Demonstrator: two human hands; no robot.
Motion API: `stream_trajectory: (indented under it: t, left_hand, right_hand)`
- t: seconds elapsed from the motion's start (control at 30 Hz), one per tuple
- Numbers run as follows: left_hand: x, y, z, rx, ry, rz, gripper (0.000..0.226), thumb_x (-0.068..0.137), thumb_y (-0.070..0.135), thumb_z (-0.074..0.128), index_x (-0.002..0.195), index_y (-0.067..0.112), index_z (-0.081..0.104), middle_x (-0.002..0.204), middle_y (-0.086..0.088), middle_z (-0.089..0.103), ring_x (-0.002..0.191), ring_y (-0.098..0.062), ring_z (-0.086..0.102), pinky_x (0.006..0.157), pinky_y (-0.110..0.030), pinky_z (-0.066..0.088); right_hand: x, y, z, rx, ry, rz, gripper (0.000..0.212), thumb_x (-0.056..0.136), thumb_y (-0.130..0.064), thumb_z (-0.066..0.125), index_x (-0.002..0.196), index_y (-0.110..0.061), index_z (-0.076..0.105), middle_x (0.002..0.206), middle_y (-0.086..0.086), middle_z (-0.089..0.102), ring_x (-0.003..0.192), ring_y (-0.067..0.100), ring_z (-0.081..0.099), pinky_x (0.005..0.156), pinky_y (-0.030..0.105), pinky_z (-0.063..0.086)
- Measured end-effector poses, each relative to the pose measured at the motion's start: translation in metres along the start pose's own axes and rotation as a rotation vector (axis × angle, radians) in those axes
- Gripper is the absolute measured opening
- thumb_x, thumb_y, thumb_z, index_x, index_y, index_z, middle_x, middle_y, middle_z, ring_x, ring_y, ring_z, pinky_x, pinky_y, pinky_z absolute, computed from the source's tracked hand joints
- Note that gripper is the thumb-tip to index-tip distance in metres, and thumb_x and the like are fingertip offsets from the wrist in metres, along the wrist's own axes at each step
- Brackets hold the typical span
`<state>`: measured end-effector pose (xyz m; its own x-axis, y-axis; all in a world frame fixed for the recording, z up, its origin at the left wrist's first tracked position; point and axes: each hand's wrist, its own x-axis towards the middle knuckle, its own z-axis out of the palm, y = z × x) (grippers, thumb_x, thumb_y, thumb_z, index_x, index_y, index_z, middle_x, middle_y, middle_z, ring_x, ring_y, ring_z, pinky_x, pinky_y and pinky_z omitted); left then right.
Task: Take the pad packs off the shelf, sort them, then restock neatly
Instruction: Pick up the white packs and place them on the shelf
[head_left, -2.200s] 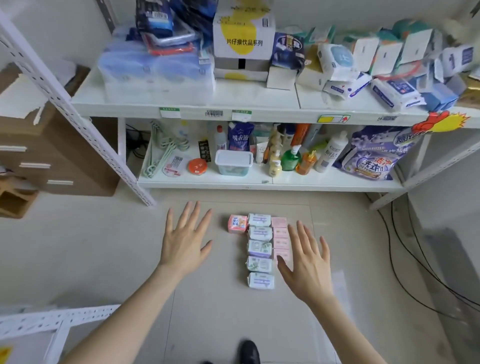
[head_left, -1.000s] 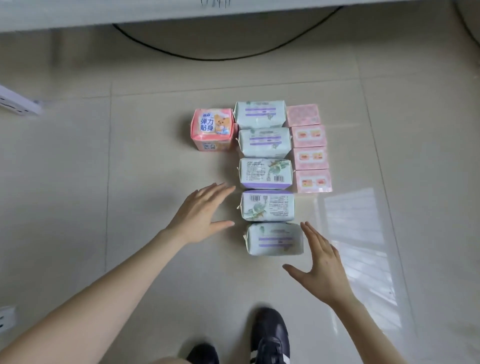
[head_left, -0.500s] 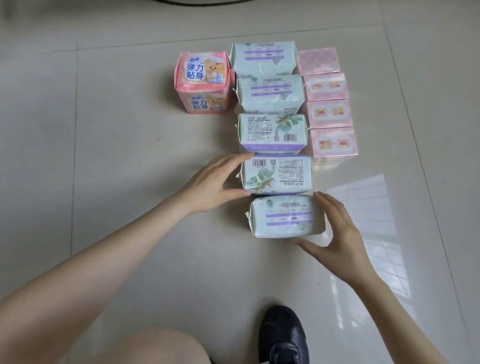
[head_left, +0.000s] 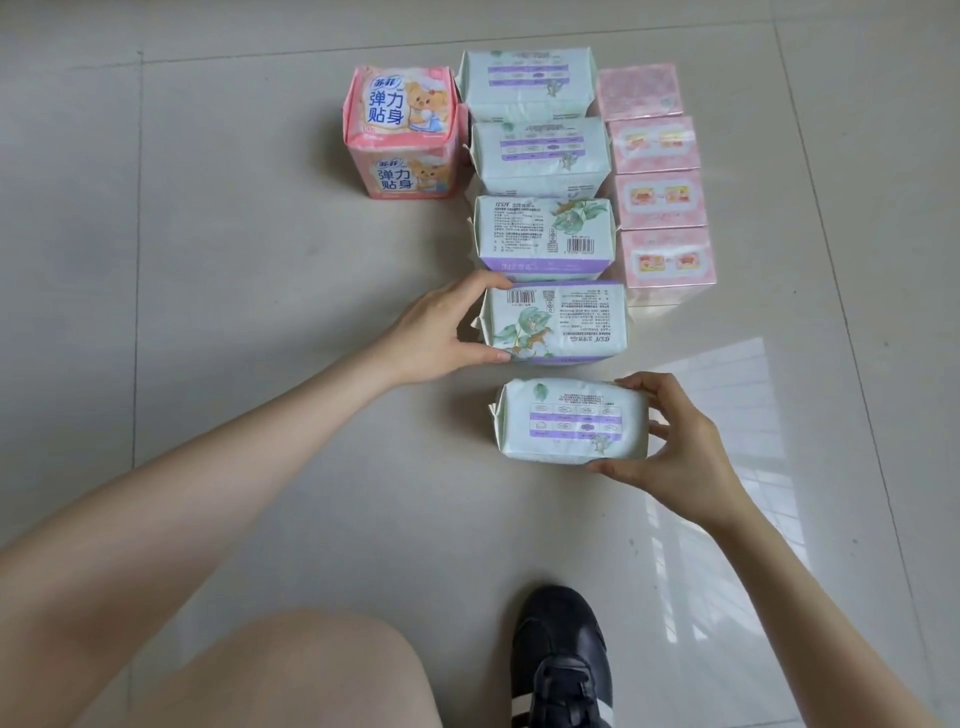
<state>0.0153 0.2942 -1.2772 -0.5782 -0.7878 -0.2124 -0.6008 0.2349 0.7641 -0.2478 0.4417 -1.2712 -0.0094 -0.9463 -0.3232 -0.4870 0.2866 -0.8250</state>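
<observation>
**Hands close on the two nearest packs**

Half a second ago both hands were open beside the column. Now the left hand (head_left: 441, 332) grips the end of the fourth green pack (head_left: 558, 325), and the right hand (head_left: 670, 441) pinches the nearest green pack (head_left: 571, 421) at its end. Sorting looks done and restocking seems about to start. The glossy tiled floor (head_left: 234, 312) carries three sorted columns. Five soft, crinkly mint-and-lilac film pillows lie in the middle. One squat pink bear-print pack (head_left: 402, 140) sits just beside their far left. Four small, stiff, square-edged pink boxes (head_left: 660, 176) line the right.
</observation>
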Motion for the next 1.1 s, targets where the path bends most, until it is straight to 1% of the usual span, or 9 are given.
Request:
stream_trajectory:
  t: [0.07, 0.2, 0.27, 0.37, 0.5, 0.8, 0.9, 1.03, 1.1]
  left_hand:
    - [0.000, 0.002, 0.002, -0.020, 0.014, -0.017, 0.066, 0.076, 0.025, 0.081, 0.131, 0.017, 0.046, 0.124, 0.003, 0.060, 0.096, -0.013, 0.054, 0.080, -0.025, 0.041]
    - [-0.002, 0.004, 0.005, -0.114, 0.040, -0.045, 0.060, 0.076, 0.018, 0.081, 0.126, 0.014, 0.049, 0.101, 0.014, 0.060, 0.081, -0.004, 0.051, 0.074, -0.017, 0.042]
    - [-0.003, 0.005, 0.004, -0.164, 0.015, -0.069, 0.057, 0.077, 0.016, 0.081, 0.124, 0.015, 0.050, 0.106, 0.007, 0.064, 0.088, -0.011, 0.057, 0.082, -0.026, 0.048]
    - [-0.008, 0.007, -0.001, -0.241, -0.017, -0.105, 0.051, 0.079, 0.011, 0.079, 0.120, 0.016, 0.050, 0.103, 0.007, 0.064, 0.085, -0.005, 0.059, 0.082, -0.027, 0.051]
    - [-0.019, 0.019, -0.018, -0.313, -0.041, -0.178, 0.046, 0.081, 0.007, 0.076, 0.120, 0.013, 0.051, 0.110, 0.001, 0.065, 0.099, -0.011, 0.062, 0.088, -0.029, 0.052]
    - [-0.051, 0.086, -0.092, -0.392, 0.010, -0.296, 0.046, 0.083, 0.006, 0.074, 0.123, 0.009, 0.050, 0.123, -0.008, 0.063, 0.117, -0.023, 0.061, 0.102, -0.041, 0.048]
    - [-0.060, 0.120, -0.126, -0.415, 0.035, -0.310, 0.044, 0.083, 0.005, 0.073, 0.119, 0.016, 0.049, 0.123, -0.006, 0.063, 0.115, -0.020, 0.061, 0.102, -0.037, 0.048]
    - [-0.072, 0.175, -0.179, -0.447, 0.051, -0.309, 0.044, 0.084, 0.006, 0.072, 0.118, 0.022, 0.050, 0.120, 0.005, 0.064, 0.108, -0.007, 0.063, 0.095, -0.023, 0.049]
    - [-0.076, 0.207, -0.207, -0.444, 0.065, -0.300, 0.043, 0.083, 0.006, 0.072, 0.114, 0.026, 0.051, 0.117, 0.009, 0.064, 0.104, -0.001, 0.063, 0.092, -0.018, 0.048]
  right_hand:
    - [-0.003, -0.001, 0.000, -0.031, -0.019, -0.011, 0.084, 0.057, -0.011, 0.093, 0.126, -0.030, 0.049, 0.121, -0.020, 0.058, 0.112, -0.002, 0.056, 0.087, 0.008, 0.045]
    - [-0.009, -0.001, 0.001, -0.058, -0.039, -0.023, 0.075, 0.061, -0.013, 0.090, 0.123, -0.027, 0.052, 0.117, -0.018, 0.061, 0.108, 0.001, 0.059, 0.087, 0.009, 0.045]
    - [-0.010, -0.002, -0.002, -0.042, -0.044, 0.000, 0.068, 0.061, -0.014, 0.091, 0.117, -0.027, 0.054, 0.111, -0.019, 0.064, 0.104, 0.001, 0.061, 0.086, 0.007, 0.044]
    - [-0.015, -0.003, -0.008, 0.007, -0.066, 0.078, 0.064, 0.059, -0.013, 0.093, 0.111, -0.023, 0.057, 0.106, -0.015, 0.068, 0.101, 0.002, 0.062, 0.081, 0.008, 0.046]
    - [-0.025, -0.016, -0.024, 0.081, -0.108, 0.187, 0.062, 0.057, -0.007, 0.092, 0.106, -0.022, 0.058, 0.096, -0.018, 0.068, 0.091, -0.001, 0.062, 0.066, 0.019, 0.052]
    - [-0.051, -0.095, -0.079, 0.186, -0.143, 0.268, 0.060, 0.061, -0.003, 0.090, 0.107, -0.025, 0.059, 0.102, -0.013, 0.070, 0.098, 0.012, 0.061, 0.079, 0.033, 0.056]
    - [-0.059, -0.135, -0.102, 0.212, -0.141, 0.262, 0.062, 0.060, -0.003, 0.090, 0.109, -0.025, 0.060, 0.103, -0.011, 0.070, 0.101, 0.015, 0.061, 0.078, 0.027, 0.056]
    - [-0.065, -0.197, -0.138, 0.242, -0.147, 0.248, 0.063, 0.060, -0.001, 0.090, 0.111, -0.022, 0.061, 0.108, 0.000, 0.069, 0.104, 0.021, 0.061, 0.087, 0.036, 0.054]
    - [-0.068, -0.232, -0.158, 0.255, -0.159, 0.232, 0.065, 0.057, -0.005, 0.093, 0.112, -0.020, 0.061, 0.107, 0.002, 0.070, 0.097, 0.017, 0.060, 0.084, 0.031, 0.053]
